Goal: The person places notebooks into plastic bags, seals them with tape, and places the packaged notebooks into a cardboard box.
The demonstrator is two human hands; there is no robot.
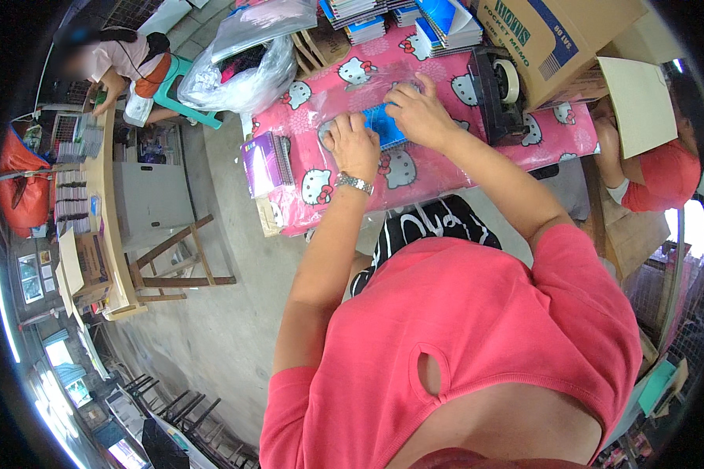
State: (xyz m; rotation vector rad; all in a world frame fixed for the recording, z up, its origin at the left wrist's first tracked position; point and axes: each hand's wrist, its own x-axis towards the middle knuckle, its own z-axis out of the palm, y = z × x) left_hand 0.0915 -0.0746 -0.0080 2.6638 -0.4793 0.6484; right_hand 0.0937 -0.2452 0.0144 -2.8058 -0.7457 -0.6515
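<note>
On a pink cartoon-print tablecloth (454,176), a blue notebook (386,127) lies between my two hands, with a clear plastic wrapper (364,98) spread over and beyond it. My left hand (353,144), a metal watch on its wrist, is at the notebook's left end, its fingers curled down onto the plastic. My right hand (421,116) bends over the notebook's right end. Its fingers are mostly curled on the plastic, and one reaches farther out. The fingertips of both hands are partly hidden.
Purple spiral notebooks (266,164) are stacked at the table's left edge. A black tape dispenser (497,98) and an open cardboard box (559,47) stand at the right. Behind are notebook stacks (450,31) and a plastic bag (235,78). Other people sit at far left and right.
</note>
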